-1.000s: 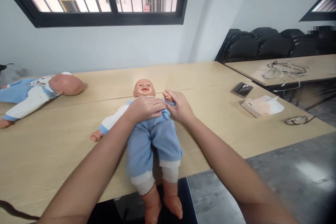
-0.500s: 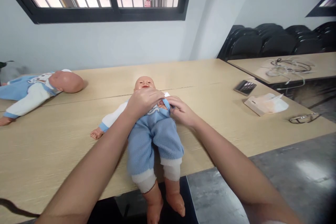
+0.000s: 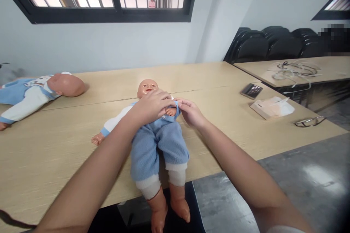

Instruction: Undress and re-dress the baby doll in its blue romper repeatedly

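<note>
Both hands are up at the chest of the doll (image 3: 158, 142), which lies on its back on the table (image 3: 54, 153). Its long axis runs straight away from the fingers: head beyond them, legs back toward the person, feet hanging off the near edge. The left hand (image 3: 151, 107) has its fingers curled close together over the chest, clasping the doll there. The right hand (image 3: 191, 113) comes in from the other side, fingertips pinching the blue cuff (image 3: 177, 107). The doll's little hand (image 3: 171, 111) pokes out between the two, touching both and about equally near each.
</note>
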Motion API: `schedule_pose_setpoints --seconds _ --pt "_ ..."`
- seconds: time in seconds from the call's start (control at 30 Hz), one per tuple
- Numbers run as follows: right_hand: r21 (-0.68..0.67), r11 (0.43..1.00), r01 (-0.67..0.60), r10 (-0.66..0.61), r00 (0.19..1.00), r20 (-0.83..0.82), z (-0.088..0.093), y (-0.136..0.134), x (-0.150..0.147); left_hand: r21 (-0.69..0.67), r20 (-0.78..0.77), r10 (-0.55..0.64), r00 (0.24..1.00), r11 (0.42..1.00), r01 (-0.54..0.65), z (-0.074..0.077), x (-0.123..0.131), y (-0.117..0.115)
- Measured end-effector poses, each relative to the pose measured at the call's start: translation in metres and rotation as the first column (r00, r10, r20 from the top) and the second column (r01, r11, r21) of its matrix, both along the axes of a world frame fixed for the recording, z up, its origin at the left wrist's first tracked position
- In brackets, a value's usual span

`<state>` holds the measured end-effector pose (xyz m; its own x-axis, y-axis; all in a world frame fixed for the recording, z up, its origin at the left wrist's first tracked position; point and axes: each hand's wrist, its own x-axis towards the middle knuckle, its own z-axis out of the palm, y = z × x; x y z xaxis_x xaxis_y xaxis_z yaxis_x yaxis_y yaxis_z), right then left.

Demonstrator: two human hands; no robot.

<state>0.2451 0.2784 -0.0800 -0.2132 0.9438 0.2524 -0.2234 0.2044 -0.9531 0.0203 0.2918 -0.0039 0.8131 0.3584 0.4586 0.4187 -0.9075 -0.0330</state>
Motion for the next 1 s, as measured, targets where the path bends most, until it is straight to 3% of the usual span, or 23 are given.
schedule_pose_setpoints --seconds 0.2,0.37,0.47,0.6,0.7,1.0 --pt "-0.048 0.997 0.054 -0.059 0.992 -0.107 0.004 -0.005 -0.007 -0.031 -0.098 0.013 0.995 0.999 -0.016 0.001 -0.002 -0.004" --pt "-0.046 0.999 0.026 -0.033 0.989 -0.145 0.005 -0.005 -0.006 0.065 -0.015 -0.018 1.0 0.998 0.019 -0.009 0.004 0.003" --pt "-0.015 0.998 0.053 -0.054 0.996 -0.065 0.004 -0.001 0.0 -0.012 0.035 -0.064 0.997 0.998 0.064 -0.012 0.002 0.007" --pt "0.008 0.998 0.054 -0.055 0.99 0.131 0.004 0.005 0.011 -0.101 0.092 -0.021 0.996 0.994 0.031 -0.011 -0.007 0.012" --pt "-0.032 0.999 0.004 0.001 0.991 0.137 0.001 0.008 0.018 -0.106 0.112 -0.029 0.993 0.994 0.041 -0.008 -0.011 0.01" --pt "-0.207 0.975 -0.075 0.054 0.993 -0.106 -0.013 0.015 0.029 -0.215 -0.065 -0.181 0.981 0.963 0.163 0.015 0.01 -0.032"
